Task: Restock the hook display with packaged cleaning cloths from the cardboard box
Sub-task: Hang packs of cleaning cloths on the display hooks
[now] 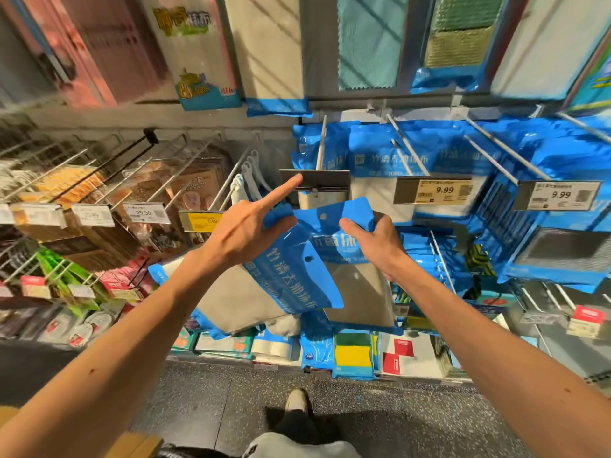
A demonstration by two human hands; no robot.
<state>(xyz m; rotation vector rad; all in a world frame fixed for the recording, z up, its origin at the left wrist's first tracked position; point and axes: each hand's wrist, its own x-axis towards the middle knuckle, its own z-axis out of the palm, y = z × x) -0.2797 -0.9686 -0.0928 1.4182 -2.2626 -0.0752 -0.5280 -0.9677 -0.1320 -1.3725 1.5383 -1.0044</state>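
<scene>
Forearms stretched upward, the left hand pinches a blue cloth pack, forefinger straight toward the blank label plate, while the right hand clamps its fingers on a second pack.

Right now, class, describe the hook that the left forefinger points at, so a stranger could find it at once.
Find the wall of blue cleaning-cloth packs hanging on metal hooks. Its leftmost hook juts out just above the left hand. Its label plate is blank grey, whereas the neighbours' tags read 9.99.
</scene>
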